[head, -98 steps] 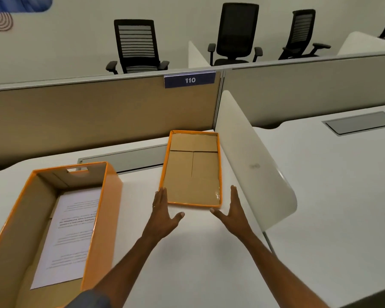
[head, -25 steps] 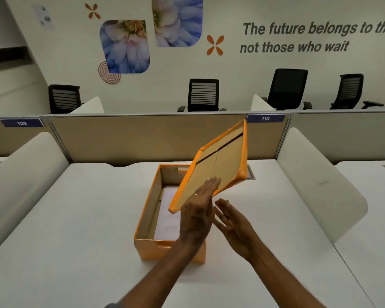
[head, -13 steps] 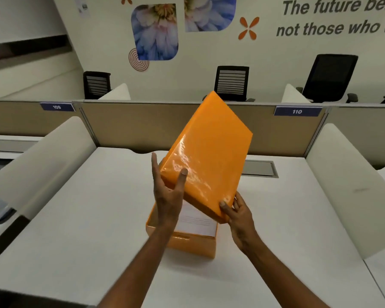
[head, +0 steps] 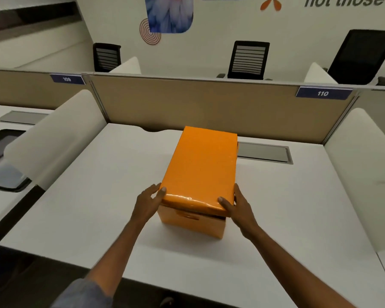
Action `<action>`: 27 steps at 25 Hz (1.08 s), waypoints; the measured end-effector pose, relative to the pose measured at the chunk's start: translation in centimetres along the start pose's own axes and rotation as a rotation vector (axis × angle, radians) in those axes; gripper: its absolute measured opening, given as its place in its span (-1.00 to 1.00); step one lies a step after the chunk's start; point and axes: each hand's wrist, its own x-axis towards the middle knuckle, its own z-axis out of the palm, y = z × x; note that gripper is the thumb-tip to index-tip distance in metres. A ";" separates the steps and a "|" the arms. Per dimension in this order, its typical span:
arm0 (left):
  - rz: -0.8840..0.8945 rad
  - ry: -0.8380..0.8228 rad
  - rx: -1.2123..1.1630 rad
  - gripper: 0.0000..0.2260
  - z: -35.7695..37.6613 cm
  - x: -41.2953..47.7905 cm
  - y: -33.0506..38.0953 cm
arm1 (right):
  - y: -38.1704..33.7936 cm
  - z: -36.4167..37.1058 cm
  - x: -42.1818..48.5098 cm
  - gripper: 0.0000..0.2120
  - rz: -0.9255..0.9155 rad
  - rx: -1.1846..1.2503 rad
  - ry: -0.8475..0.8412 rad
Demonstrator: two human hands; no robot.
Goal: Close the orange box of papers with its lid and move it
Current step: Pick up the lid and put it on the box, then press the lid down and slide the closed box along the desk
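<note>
Left hand and right hand clamped on the near corners of the orange lid, now covering the orange box mid-desk; long axis running straight away from both hands, equally near.

A white desk fills the near and middle ground, flanked by curved white side dividers on the left and right and backed by a tan partition panel carrying blue number plates reading 109 and 110. A grey cable hatch lies flush in the desk's far right part. Beyond the partition, three black office chairs stand before a pale wall bearing a blue flower picture and part of a slogan.
</note>
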 end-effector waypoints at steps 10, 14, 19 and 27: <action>0.093 -0.194 -0.006 -0.58 -3.1 4.8 -4.8 | -0.3 4.7 -0.3 -0.38 0.070 0.017 0.198; 0.147 -0.214 -0.049 -0.50 -3.0 4.9 -4.7 | 0.6 4.2 -1.3 -0.40 0.101 0.073 0.242; 0.158 -0.266 -0.176 -0.55 -2.8 5.0 -6.1 | 1.4 6.0 -2.0 -0.37 0.146 0.052 0.316; 0.031 -0.423 -0.155 -0.34 -3.5 10.7 -4.7 | 1.0 3.9 2.3 -0.59 0.329 0.108 0.413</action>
